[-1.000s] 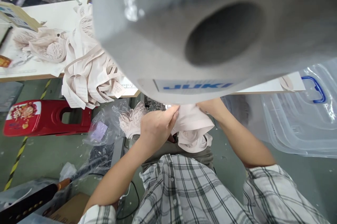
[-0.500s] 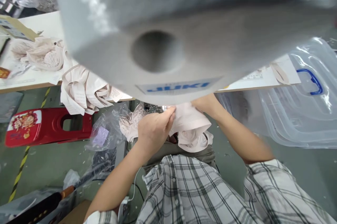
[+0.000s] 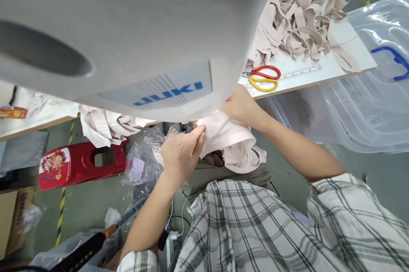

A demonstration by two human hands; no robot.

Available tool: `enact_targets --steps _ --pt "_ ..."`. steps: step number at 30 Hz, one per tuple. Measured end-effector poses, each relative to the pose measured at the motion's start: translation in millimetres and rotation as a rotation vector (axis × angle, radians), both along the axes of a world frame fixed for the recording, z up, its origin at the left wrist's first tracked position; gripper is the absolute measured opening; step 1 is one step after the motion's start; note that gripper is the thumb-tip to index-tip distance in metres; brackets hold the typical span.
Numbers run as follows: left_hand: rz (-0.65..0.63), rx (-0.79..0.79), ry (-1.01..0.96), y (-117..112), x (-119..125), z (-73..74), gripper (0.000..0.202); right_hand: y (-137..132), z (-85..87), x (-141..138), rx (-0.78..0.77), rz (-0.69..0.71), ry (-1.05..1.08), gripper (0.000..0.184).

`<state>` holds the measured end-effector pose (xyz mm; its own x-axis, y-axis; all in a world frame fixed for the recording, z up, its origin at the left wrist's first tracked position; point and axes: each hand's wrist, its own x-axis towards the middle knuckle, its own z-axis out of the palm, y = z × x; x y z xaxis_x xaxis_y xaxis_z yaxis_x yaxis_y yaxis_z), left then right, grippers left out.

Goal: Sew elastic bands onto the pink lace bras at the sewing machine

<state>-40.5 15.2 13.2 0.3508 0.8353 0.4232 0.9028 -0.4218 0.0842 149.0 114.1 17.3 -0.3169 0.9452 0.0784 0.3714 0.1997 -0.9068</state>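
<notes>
A pale pink bra (image 3: 228, 137) with lace parts hangs between my hands, below the head of a grey JUKI sewing machine (image 3: 153, 41). My left hand (image 3: 182, 150) is closed, thumb and forefinger pinching the fabric's left edge. My right hand (image 3: 243, 108) grips the cloth at its upper right; its fingertips are partly hidden by the machine head. Part of the bra droops over my lap, and some lace shows behind my left hand. The needle area is out of sight behind the machine head.
Red-and-yellow-handled scissors (image 3: 265, 78) and a ruler (image 3: 300, 70) lie on the right tabletop, before a heap of beige strips (image 3: 300, 20). Clear plastic bins (image 3: 361, 105) stand at right. Pale pieces (image 3: 107, 125) overhang the left table edge above a red stool (image 3: 79, 167).
My view has swung right, so the machine head sits further left and the scissors and strip heap now show. Both hands keep hold of the bra, with little visible shift.
</notes>
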Motion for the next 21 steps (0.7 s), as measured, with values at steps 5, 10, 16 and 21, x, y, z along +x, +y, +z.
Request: enact_targets --steps 5,10,16,21 --pt "-0.034 -0.008 -0.006 2.3 5.6 0.1 0.034 1.8 -3.9 3.1 0.001 -0.030 -0.008 0.018" --pt "-0.060 -0.043 -0.011 4.0 9.6 1.5 0.035 2.1 -4.2 7.0 0.001 -0.046 0.000 0.015" --pt "-0.070 -0.065 -0.018 4.4 14.9 3.2 0.035 2.3 -3.9 11.5 0.017 -0.055 0.013 0.013" --pt "-0.083 -0.058 -0.023 3.8 14.5 3.4 0.035 4.7 -5.9 15.5 0.029 -0.068 -0.004 0.014"
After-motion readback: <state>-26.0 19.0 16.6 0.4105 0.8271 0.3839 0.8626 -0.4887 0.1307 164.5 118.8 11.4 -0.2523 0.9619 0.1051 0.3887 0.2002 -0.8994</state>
